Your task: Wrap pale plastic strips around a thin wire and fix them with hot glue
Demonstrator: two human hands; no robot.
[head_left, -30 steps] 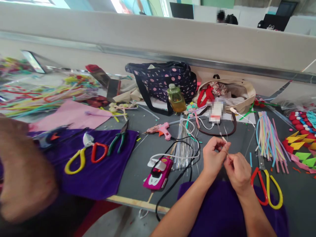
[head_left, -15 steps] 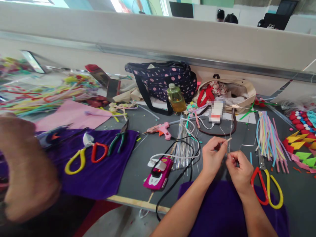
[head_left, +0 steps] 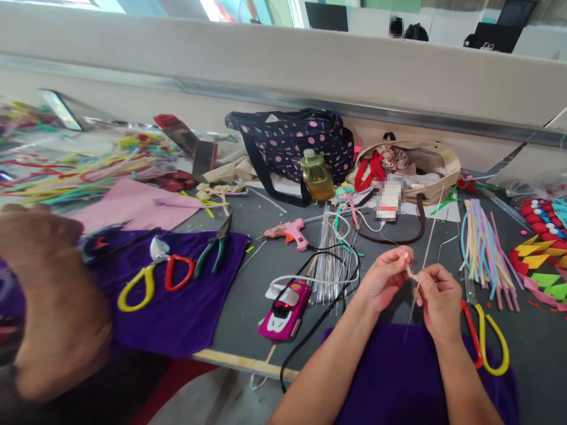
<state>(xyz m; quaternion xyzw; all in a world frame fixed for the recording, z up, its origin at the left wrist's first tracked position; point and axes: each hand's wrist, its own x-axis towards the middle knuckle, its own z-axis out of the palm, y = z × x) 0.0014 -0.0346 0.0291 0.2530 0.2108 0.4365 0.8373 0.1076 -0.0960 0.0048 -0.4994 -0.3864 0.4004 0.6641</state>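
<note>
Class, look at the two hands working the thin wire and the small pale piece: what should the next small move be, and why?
Probably slide the small pale piece further along the thin wire. Both the left hand and the right hand pinch it at their fingertips, and the wire runs through that pinch, with length showing above and below.

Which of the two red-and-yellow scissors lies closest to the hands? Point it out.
The scissors on the bare grey table, just beside the right hand; the other pair rests far left on purple cloth.
</note>
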